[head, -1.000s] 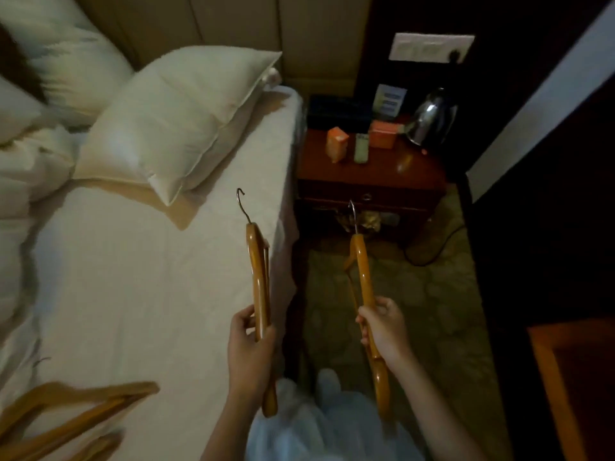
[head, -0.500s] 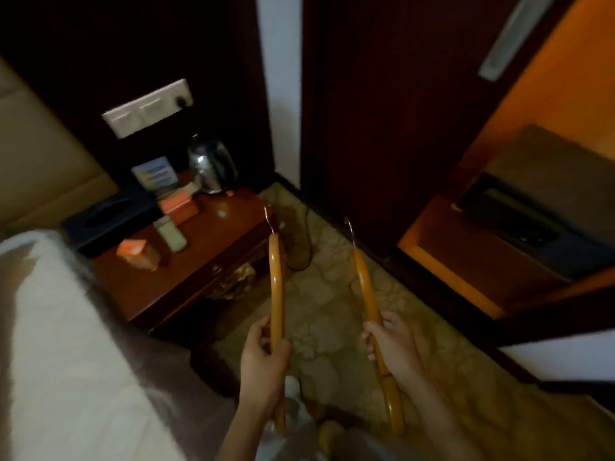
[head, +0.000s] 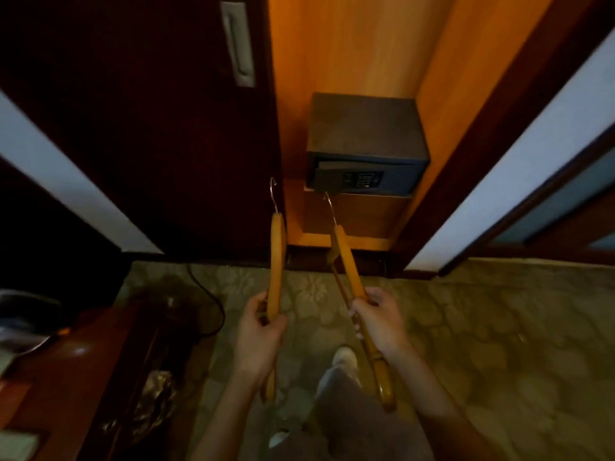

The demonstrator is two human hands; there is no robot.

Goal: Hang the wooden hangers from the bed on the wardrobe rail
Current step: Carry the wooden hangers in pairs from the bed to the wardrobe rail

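My left hand grips a wooden hanger by its arm, metal hook pointing up and away from me. In my right hand is a second wooden hanger, held the same way, its hook reaching toward the safe. Both hangers are edge-on to the camera, side by side above the carpet. Straight ahead the wardrobe stands open, with orange wood inside. Its rail is out of view, and so is the bed.
A dark safe sits on the wardrobe's low shelf. The dark sliding door with a metal handle covers the left half. A bedside table stands at lower left with a cable on the patterned carpet. My foot shows below.
The view has swung right, from the bed and bedside table to the open wardrobe. Both hands still hold their hangers in the same grip.
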